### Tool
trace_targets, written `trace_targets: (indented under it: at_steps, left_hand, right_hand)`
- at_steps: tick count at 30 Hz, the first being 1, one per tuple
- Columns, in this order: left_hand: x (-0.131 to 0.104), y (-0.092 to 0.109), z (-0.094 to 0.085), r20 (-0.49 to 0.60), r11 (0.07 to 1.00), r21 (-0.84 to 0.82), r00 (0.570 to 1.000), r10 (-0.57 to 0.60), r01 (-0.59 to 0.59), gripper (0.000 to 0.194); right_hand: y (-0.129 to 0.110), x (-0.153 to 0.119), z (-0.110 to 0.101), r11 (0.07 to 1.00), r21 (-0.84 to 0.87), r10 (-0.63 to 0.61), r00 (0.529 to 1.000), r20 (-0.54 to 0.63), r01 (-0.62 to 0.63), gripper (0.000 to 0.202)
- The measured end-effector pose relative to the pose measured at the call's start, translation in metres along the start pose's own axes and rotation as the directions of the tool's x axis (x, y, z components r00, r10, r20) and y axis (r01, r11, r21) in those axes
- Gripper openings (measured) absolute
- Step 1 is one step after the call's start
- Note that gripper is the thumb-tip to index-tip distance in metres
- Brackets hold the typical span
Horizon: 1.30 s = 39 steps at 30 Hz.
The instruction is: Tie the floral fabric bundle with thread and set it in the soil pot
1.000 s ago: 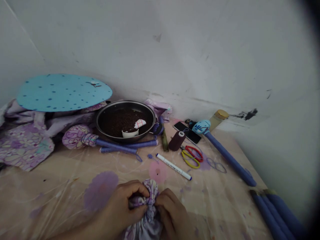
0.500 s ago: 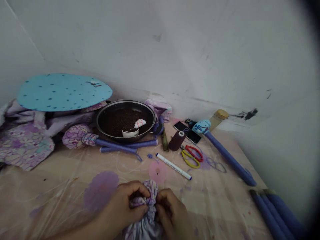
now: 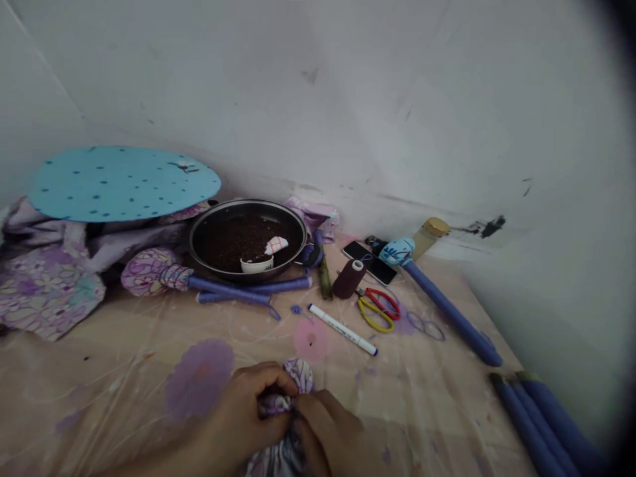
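A piece of floral purple-and-white cloth lies bunched near the table's front edge, its rounded top showing above my fingers. From the left, my left hand pinches the gathered neck of the cloth between thumb and forefinger. My right hand presses in from the other side, its fingers closed on the same gather and meeting the left fingertips. Below the hands the cloth spreads out in pleats. Whether a thread runs round the neck is hidden by the fingers.
Beyond the hands lie a white marker, red-and-yellow-handled scissors, a dark thread spool and a phone. A black pan holds dark grains and a small cup. Blue-wrapped sticks lie right; a blue dotted fan-like panel stands left.
My right hand has moved left across the gathered neck, up against my left fingers, covering more of the cloth. The left hand keeps its pinch.
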<state>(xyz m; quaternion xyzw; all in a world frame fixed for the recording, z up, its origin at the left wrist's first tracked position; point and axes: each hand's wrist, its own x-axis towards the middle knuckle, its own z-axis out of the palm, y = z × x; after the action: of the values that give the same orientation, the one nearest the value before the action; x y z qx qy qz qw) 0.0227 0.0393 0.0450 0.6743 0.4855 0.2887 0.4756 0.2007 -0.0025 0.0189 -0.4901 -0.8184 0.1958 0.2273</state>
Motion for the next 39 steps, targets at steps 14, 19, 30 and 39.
trace_targets:
  at_steps: [14,19,30,39]
  left_hand:
    - [0.002,0.007,-0.003,0.019,1.0,0.007,0.999,0.03,-0.03,0.026]
    - [0.004,0.009,-0.007,0.068,1.0,-0.005,0.998,0.012,-0.012,0.023]
    - [0.005,0.005,-0.02,0.236,0.985,-0.084,0.957,0.168,-0.153,0.012]
    - [0.008,0.006,-0.028,0.232,0.988,0.001,0.961,0.148,-0.152,0.012]
  right_hand:
    - [-0.001,0.014,-0.033,0.668,0.743,0.191,0.956,-0.224,0.041,0.018]
    - [0.001,0.015,-0.046,0.2,0.979,0.357,0.927,-0.118,0.048,0.012]
    - [0.01,0.021,-0.038,0.246,0.963,0.472,0.854,-0.22,0.112,0.013]
    - [0.015,0.02,-0.031,0.107,0.992,0.484,0.868,-0.109,0.064,0.018]
